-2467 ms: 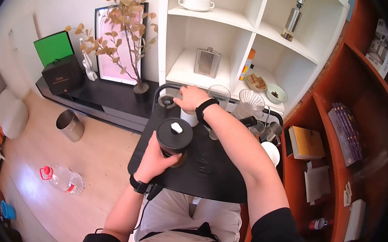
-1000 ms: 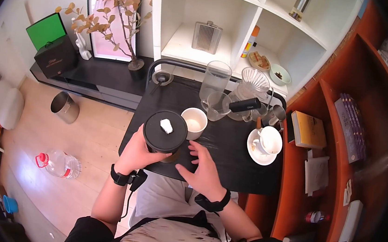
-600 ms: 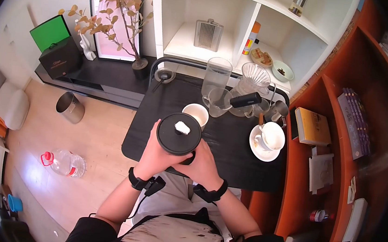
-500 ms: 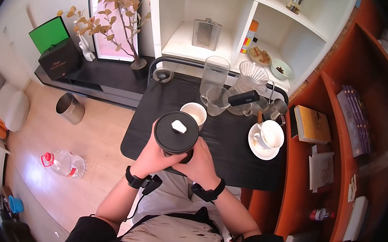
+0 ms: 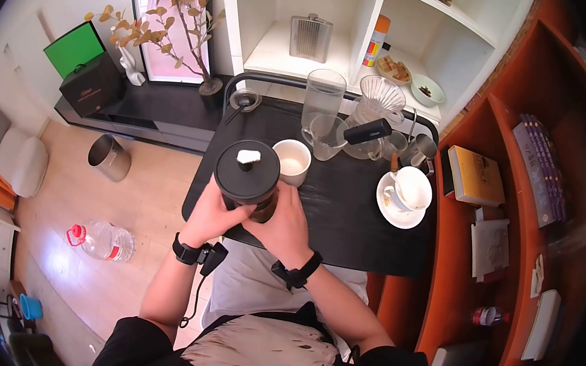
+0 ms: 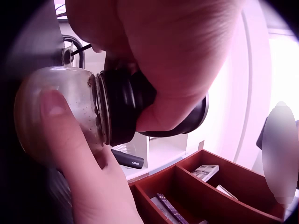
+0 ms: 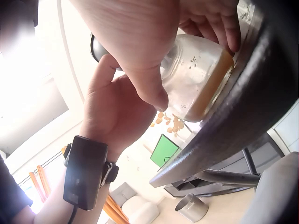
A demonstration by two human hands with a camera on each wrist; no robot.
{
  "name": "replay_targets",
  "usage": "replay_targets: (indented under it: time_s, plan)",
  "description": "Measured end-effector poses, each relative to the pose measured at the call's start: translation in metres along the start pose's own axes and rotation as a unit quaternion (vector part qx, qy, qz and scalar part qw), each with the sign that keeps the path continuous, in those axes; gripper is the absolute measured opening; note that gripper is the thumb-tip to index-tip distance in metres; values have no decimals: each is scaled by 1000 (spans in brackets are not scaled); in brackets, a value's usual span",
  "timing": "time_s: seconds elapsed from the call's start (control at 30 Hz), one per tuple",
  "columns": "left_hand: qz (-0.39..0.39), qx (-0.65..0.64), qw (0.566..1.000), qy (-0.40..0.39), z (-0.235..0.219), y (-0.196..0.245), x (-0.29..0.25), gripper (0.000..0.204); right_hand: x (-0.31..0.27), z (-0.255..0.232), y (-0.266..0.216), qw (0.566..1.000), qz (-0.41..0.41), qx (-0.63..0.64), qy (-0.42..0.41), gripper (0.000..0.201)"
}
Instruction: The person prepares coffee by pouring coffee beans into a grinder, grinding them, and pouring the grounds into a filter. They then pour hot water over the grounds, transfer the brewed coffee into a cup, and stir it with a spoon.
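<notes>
A coffee grinder with a round black top and a glass jar below it stands near the table's front left. My left hand grips its black neck, with the thumb across the collar in the left wrist view. My right hand holds the glass jar lower down, its thumb pressed on the glass. Brown grounds lie at the jar's bottom, and specks cling to its wall. A white cup stands just behind the grinder on the right.
On the black table stand a tall glass, a glass pitcher, a ribbed glass dripper and a cup on a saucer. A black spoon lies on a small dish. Shelves close in the back and right.
My right hand has come back from the table's far left, near the small dish, and now grips the jar. My left hand stays on the grinder throughout. The head view has shifted slightly.
</notes>
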State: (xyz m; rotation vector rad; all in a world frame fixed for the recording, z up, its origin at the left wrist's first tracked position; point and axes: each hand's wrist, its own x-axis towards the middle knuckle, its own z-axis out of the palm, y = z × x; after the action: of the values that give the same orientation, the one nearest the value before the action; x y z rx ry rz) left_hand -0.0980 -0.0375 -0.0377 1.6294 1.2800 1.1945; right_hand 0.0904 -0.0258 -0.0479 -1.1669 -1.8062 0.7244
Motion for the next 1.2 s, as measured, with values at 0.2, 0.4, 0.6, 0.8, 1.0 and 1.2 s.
replay_targets:
  time_s: [0.2, 0.4, 0.6, 0.8, 1.0, 1.2]
  plan:
    - [-17, 38, 997, 67, 0, 16, 8, 82, 5, 20, 1, 1000, -19, -16, 4, 77]
    - [-8, -17, 999, 37, -13, 5, 9, 82, 8, 25, -1, 1000, -2, -18, -1, 79]
    - [12, -9, 994, 108, -1, 18, 15, 84, 8, 27, -5, 1000, 11, -1, 10, 79]
    - [21, -7, 990, 138, 6, 27, 14, 85, 6, 26, -2, 1000, 11, -3, 16, 81]
    - [45, 27, 978, 203, 19, 35, 13, 85, 1, 22, -8, 999, 0, -17, 30, 83]
    - [10, -141, 972, 189, 13, 24, 19, 71, -4, 16, -5, 999, 3, -7, 40, 85]
